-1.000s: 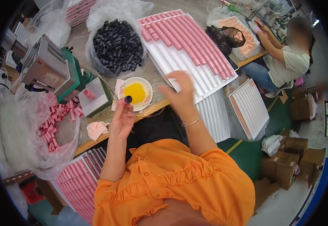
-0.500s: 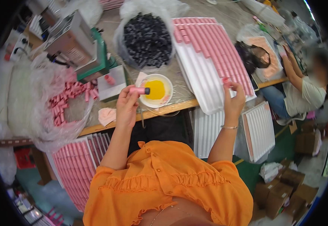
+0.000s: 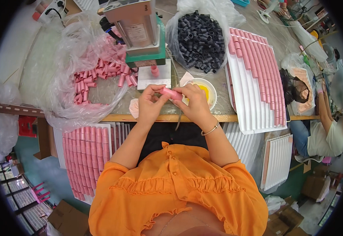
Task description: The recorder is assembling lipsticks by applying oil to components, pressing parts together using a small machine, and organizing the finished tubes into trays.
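Pink tube (image 3: 173,93), gripped by the fingers of left hand (image 3: 150,104) and right hand (image 3: 196,104), seems mid-fitting, calling next for straight, even pressure.

A grey worktable (image 3: 254,23) with a pale wooden front edge (image 3: 120,118) carries a clear plastic bag (image 3: 69,74), spread open around loose pink plastic tubes (image 3: 110,70); a green-and-grey metal press (image 3: 161,43); a crumpled pale-pink cloth (image 3: 134,108); a clear bag filled with short black plastic tubes (image 3: 201,39); a round white bowl (image 3: 213,96) of yellow liquid; and a white ridged tray (image 3: 254,114), its near end overhanging the edge.
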A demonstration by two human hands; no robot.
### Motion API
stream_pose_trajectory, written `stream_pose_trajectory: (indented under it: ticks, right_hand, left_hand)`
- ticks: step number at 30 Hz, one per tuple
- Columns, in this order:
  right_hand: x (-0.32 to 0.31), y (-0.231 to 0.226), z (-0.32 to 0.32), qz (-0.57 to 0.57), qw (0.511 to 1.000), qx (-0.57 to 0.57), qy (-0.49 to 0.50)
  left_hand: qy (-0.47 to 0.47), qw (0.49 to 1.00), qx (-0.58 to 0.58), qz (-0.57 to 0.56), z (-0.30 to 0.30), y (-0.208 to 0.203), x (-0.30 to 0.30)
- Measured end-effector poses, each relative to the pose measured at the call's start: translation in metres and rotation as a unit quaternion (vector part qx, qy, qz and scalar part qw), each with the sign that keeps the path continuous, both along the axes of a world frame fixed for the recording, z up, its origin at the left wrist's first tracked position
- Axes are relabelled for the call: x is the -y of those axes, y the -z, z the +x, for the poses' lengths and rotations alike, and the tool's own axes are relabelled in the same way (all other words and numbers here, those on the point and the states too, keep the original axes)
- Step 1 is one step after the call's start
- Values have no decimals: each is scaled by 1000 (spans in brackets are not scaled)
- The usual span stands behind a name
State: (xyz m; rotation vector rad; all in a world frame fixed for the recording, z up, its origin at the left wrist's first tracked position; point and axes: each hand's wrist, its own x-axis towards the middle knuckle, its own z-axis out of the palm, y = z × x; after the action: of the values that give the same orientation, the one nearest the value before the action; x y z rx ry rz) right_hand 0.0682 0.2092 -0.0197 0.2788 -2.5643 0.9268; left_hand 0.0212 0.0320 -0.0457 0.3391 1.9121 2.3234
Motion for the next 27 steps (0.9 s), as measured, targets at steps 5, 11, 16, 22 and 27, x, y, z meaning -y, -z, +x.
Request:
stream_pose_trajectory:
  ticks: [5,11,16,22,27]
  right_hand:
    - [7,5,-26,-80,991,100,29]
    - [37,20,-96,-16,996,32,80]
    - [48,27,-104,78,992,47,82]
    - [21,-13,-39,-106,991,81,8]
    - [10,-18,-6,-228,962,140,-61]
  left_hand:
    - [-155,915,-238,-286,-36,5,2]
    - [-78,850,-225,-470,-80,6,27]
    - [-89,965,-101,-227,-60,12,70]
    - [160,980,115,-20,-15,-28,60]
    - [231,967,106,2,-1,-21,31]
